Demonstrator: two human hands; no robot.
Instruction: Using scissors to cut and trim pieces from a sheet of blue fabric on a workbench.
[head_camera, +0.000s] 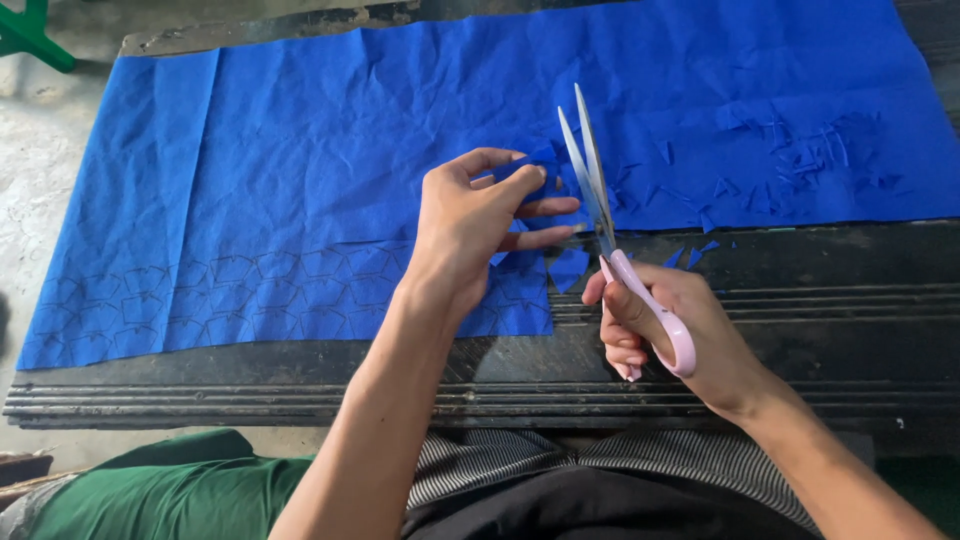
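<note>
A small blue fabric piece (538, 160) is pinched in the left hand (470, 225) beside the slightly parted blades of pink-handled scissors (610, 235), gripped by the right hand (665, 325), above a blue cloth sheet (300, 150) marked with outlines, trimmings (790, 160) scattered across a dark workbench (800, 320)

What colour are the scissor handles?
Pale pink, on the scissors in the right hand; head view.

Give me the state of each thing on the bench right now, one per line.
Blue sheet: spread flat, creased, pencilled shapes along its near edge, cut away at right.
Small blue piece: pinched in the left hand.
Scissors: pink-handled, blades slightly open, pointing away, held by the right hand.
Blue scraps: loose, scattered on the sheet's right part.
</note>
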